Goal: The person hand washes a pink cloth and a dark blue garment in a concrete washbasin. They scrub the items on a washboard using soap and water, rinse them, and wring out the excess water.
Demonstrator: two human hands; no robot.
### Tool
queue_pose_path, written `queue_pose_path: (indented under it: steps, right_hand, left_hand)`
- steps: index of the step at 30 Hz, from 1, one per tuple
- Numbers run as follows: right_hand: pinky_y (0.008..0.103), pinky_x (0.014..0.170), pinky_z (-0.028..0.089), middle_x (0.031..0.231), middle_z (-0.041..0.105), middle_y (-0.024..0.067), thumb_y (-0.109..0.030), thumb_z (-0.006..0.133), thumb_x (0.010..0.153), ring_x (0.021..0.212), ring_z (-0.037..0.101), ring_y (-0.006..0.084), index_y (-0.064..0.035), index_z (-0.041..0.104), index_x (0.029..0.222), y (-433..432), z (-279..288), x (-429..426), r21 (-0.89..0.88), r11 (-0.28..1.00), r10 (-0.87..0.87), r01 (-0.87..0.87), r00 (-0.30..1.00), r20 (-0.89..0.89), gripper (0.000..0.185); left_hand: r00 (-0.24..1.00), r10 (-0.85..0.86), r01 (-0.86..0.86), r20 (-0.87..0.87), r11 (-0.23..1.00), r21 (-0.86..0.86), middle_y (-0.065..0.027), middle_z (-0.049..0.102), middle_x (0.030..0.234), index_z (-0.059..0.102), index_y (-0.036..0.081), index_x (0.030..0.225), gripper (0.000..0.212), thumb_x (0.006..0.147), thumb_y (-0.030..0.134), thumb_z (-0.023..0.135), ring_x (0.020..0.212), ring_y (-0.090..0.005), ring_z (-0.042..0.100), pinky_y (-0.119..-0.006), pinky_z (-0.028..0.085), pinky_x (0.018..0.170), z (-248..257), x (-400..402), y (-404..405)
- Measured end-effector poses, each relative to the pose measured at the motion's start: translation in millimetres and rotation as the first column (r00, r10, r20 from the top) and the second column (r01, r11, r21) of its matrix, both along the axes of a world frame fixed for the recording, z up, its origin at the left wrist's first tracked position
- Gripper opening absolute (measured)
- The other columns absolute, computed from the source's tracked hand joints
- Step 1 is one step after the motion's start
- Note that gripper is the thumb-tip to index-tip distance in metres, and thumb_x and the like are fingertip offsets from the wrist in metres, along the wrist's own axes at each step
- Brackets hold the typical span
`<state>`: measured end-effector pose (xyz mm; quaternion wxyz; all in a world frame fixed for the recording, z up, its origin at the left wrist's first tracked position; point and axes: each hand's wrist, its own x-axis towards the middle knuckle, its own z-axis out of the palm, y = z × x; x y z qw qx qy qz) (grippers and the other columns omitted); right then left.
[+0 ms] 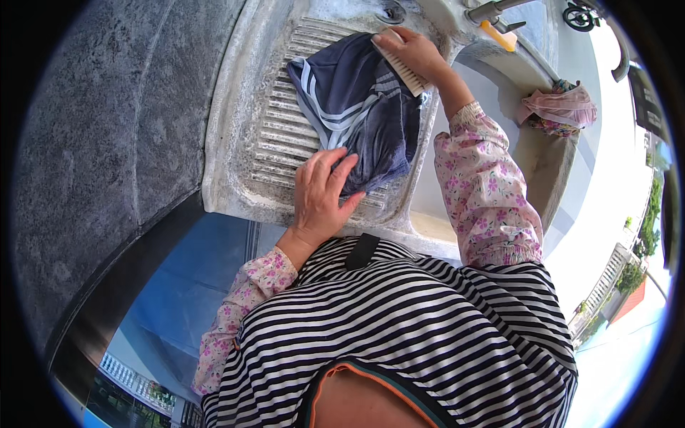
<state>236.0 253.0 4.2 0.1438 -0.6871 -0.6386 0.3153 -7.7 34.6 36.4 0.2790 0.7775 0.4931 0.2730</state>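
Note:
A dark navy garment (342, 69) with pale stripes lies bunched and wet-looking on the ribbed washboard (275, 134) of a stone laundry sink. My right hand (415, 53) grips a scrubbing brush (402, 70) with pale bristles at the garment's upper right edge. The brush is tilted, and part of its back is under my fingers. At the garment's lower end, my left hand (325, 190) rests with fingers spread, its fingertips touching the fabric. Whether those fingers pinch any cloth is hard to see.
To the right is a deep basin (433, 182), with a metal tap (484, 13) above it. An orange bar, perhaps soap (499, 36), sits on the rim by the tap. A pink and patterned cloth (562, 107) hangs over the far rim. A dark grey wall (91, 134) borders the left.

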Motion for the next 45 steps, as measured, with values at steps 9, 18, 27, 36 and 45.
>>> queue_pose_path:
  steps: [9,18,27,36,45]
  right_hand:
    - [0.0496,0.075,0.051,0.093,0.068,0.0172,-0.036,0.063,0.087,0.084,0.064,0.0415,-0.0099,0.064,0.111,-0.8,55.0,38.1,0.792,0.61,-0.293,0.011,0.932,0.213,0.035]
    - [0.0377,0.072,0.048,0.091,0.058,0.0059,-0.037,0.081,0.068,0.081,0.06,0.0244,-0.0191,0.06,0.116,-189.7,16.7,-65.5,0.456,0.822,0.263,-0.341,0.938,0.227,0.056]
    - [0.0446,0.074,0.052,0.089,0.064,0.0166,-0.044,0.072,0.081,0.084,0.064,0.0363,-0.0143,0.059,0.123,-12.6,0.1,-10.9,0.378,0.91,0.026,-0.174,0.93,0.365,0.053]
    - [0.0423,0.073,0.049,0.094,0.06,0.011,-0.044,0.066,0.086,0.083,0.061,0.0306,-0.0143,0.058,0.121,-77.0,-10.5,-38.0,0.474,0.787,0.154,-0.394,0.871,0.466,0.047]
    - [0.0433,0.096,0.047,0.11,0.068,0.0222,-0.07,0.058,0.081,0.109,0.063,0.0381,-0.0099,0.061,0.126,1.0,-19.0,16.2,0.073,0.997,-0.023,0.003,0.959,0.284,0.075]
  left_hand:
    - [0.98,-0.155,0.164,-0.125,0.984,0.072,-0.0047,0.057,0.1,0.062,0.01,0.091,0.042,0.058,0.022,0.084,0.106,-0.0274,0.05,-0.042,0.038,0.086,-24.7,-6.5,3.6]
    - [0.982,-0.184,0.185,0.051,0.983,-0.018,-0.0044,0.062,0.083,0.069,0.006,0.086,0.035,0.058,0.021,0.085,0.091,-0.0264,0.056,-0.04,0.042,0.081,-27.6,-6.3,-16.9]
    - [0.971,-0.232,0.234,0.049,0.972,-0.032,-0.0056,0.06,0.086,0.067,0.004,0.087,0.035,0.064,0.027,0.081,0.093,-0.026,0.054,-0.04,0.042,0.083,-29.3,2.5,-10.3]
    - [0.972,-0.23,0.233,0.056,0.97,-0.063,-0.0045,0.059,0.083,0.068,0.006,0.088,0.028,0.067,0.022,0.079,0.092,-0.026,0.055,-0.04,0.043,0.081,-29.4,7.2,-8.1]
    - [0.972,0.222,-0.227,-0.073,0.972,-0.061,-0.0117,0.055,0.107,0.055,0.005,0.113,0.04,0.085,0.029,0.071,0.078,-0.0319,0.064,-0.043,0.052,0.063,-24.7,1.2,58.8]
